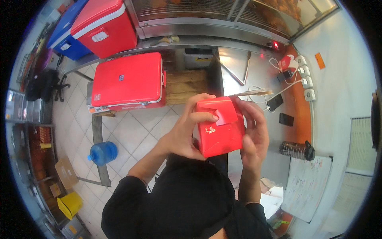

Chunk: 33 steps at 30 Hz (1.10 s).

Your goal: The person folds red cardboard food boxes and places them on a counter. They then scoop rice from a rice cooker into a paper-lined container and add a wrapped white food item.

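Note:
A red cardboard box with a small gold print is held up in front of my chest. My left hand is closed around its left side, a finger pressing on the top flap by the tab. Cupped along the right side, my right hand has its fingers against the far right edge and its thumb near the front right side. The box's underside is hidden.
A steel counter at the right bears tongs, phones, cables and a dark-lidded jar. A red cooler stands ahead left, with a blue water jug on the tiled floor. Behind is a glass display case.

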Each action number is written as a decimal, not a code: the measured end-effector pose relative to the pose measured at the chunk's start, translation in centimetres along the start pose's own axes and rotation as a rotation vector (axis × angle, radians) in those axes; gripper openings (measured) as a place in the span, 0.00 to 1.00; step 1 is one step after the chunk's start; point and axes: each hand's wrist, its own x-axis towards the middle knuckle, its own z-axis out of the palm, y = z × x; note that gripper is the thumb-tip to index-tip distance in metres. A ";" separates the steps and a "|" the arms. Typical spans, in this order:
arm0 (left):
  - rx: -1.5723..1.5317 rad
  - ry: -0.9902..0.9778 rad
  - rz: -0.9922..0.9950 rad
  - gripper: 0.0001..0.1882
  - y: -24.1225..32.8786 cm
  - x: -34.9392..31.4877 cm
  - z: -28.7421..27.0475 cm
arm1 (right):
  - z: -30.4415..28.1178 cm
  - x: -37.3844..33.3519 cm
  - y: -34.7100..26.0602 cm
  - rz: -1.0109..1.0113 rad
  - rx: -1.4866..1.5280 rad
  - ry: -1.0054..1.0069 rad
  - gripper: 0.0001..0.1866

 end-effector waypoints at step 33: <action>0.288 -0.089 0.211 0.35 -2.7 1.8 4.7 | -1.5 -0.2 -1.9 0.162 -0.544 0.312 0.12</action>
